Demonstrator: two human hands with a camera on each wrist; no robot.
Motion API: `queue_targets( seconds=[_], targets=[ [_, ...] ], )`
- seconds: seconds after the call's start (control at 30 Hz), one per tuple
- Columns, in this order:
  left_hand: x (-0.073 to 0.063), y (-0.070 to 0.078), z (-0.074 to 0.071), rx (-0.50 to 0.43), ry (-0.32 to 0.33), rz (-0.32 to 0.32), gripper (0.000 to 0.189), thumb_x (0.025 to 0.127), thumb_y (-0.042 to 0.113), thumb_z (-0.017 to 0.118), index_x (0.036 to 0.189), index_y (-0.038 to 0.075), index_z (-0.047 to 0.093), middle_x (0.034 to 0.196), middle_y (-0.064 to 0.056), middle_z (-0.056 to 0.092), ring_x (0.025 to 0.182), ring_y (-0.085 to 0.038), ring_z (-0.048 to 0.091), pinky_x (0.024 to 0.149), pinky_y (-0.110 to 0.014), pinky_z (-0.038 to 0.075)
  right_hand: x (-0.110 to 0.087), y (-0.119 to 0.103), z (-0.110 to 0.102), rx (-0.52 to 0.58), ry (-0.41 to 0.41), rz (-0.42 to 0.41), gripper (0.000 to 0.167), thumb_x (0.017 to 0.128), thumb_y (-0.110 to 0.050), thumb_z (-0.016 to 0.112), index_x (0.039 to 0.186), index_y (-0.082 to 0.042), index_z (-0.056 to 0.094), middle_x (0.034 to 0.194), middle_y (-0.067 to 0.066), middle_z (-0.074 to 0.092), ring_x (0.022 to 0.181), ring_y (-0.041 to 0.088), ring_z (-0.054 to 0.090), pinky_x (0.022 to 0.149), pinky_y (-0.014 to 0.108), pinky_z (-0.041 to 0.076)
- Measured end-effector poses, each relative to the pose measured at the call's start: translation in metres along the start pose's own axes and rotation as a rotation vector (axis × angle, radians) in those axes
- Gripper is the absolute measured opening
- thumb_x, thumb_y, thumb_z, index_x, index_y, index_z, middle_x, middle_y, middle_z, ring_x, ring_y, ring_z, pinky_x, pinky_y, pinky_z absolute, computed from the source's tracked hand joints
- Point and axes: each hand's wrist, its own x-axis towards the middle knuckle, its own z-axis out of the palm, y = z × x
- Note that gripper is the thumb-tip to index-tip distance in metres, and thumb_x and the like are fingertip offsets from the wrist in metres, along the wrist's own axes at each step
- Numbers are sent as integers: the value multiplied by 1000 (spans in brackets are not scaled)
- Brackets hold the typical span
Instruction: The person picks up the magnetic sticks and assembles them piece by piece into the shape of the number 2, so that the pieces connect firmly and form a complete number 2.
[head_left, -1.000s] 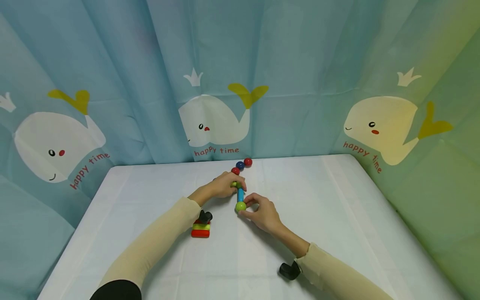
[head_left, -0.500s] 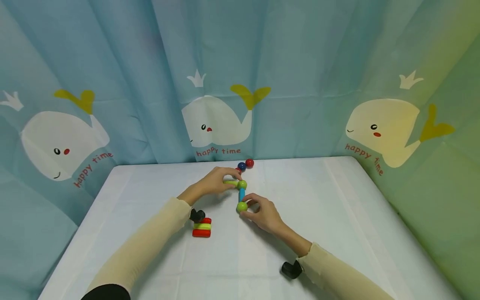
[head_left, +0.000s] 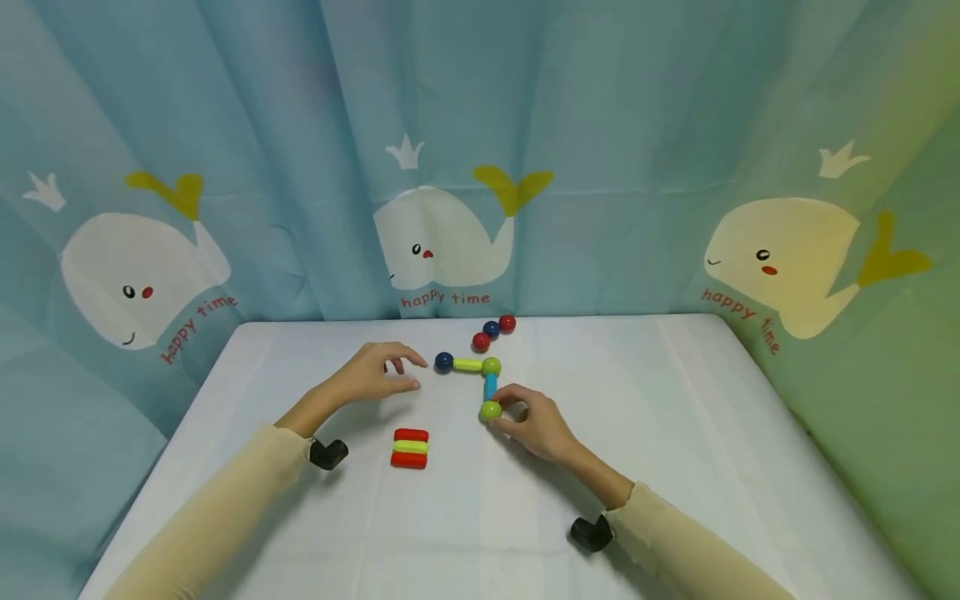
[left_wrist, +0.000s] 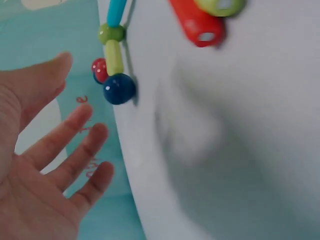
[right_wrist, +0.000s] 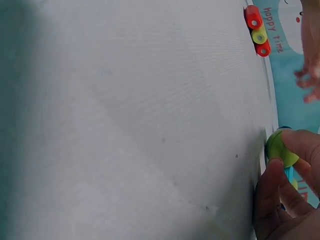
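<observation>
My right hand (head_left: 536, 423) pinches a green ball (head_left: 491, 411) between thumb and fingers; the right wrist view shows this grip up close. From that ball a blue rod (head_left: 491, 387) runs to a second green ball (head_left: 491, 367). A yellow-green rod (head_left: 468, 365) leads left from there to a dark blue ball (head_left: 444, 362), so the joined pieces form a corner lying on the table. Left of the dark blue ball, my left hand (head_left: 375, 372) hovers with fingers spread and holds nothing. In the left wrist view its palm and fingers (left_wrist: 87, 145) stand apart from the pieces.
Two red rods and a yellow-green rod (head_left: 410, 447) lie side by side on the white table (head_left: 675, 467), nearer than the corner piece. Behind it sit a red ball (head_left: 481, 342), a blue ball (head_left: 491, 329) and another red ball (head_left: 507, 323). A whale-print curtain (head_left: 600, 208) hangs behind.
My left hand has let go of the yellow-green rod side and drawn back left, uncovering the dark blue ball. The right hand keeps its pinch on the green ball. The view has shifted slightly.
</observation>
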Motion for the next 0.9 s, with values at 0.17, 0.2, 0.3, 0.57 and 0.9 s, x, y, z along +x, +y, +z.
queue_targets(
  seconds=[0.17,0.2,0.3,0.57,0.9],
  targets=[
    [-19,-3,2,-35,-149,-32,31,90,23,81,117,8,76,106,-5,75,87,-19,64,77,-38,55,1,0,-2,1,-14,23,28,90,-11,79,117,-14,71,108,2,72,88,18,62,69,26,53],
    [-21,-3,3,-41,-175,-39,30,90,24,81,115,9,76,102,-2,74,85,-18,64,75,-35,54,1,0,-2,2,-18,26,28,91,-11,79,117,-14,71,108,2,72,87,18,61,68,26,53],
    [-24,-2,6,-54,-232,-55,26,90,25,81,112,11,78,91,6,72,78,-16,62,67,-28,51,2,1,-2,6,-21,25,28,91,-11,79,117,-13,71,108,2,72,87,19,61,67,26,52],
    [-26,-3,17,-32,-279,-29,21,87,22,84,106,14,80,82,10,69,69,-11,59,62,-25,49,4,1,-1,11,-22,13,27,91,-11,79,117,-12,71,109,2,72,91,20,61,68,26,51],
    [-29,-5,22,67,-212,-19,15,90,18,81,104,15,79,84,10,65,74,-12,56,67,-26,49,3,2,-1,-14,-7,28,28,91,-11,79,117,-13,71,106,0,72,91,19,61,71,26,52]
  ],
)
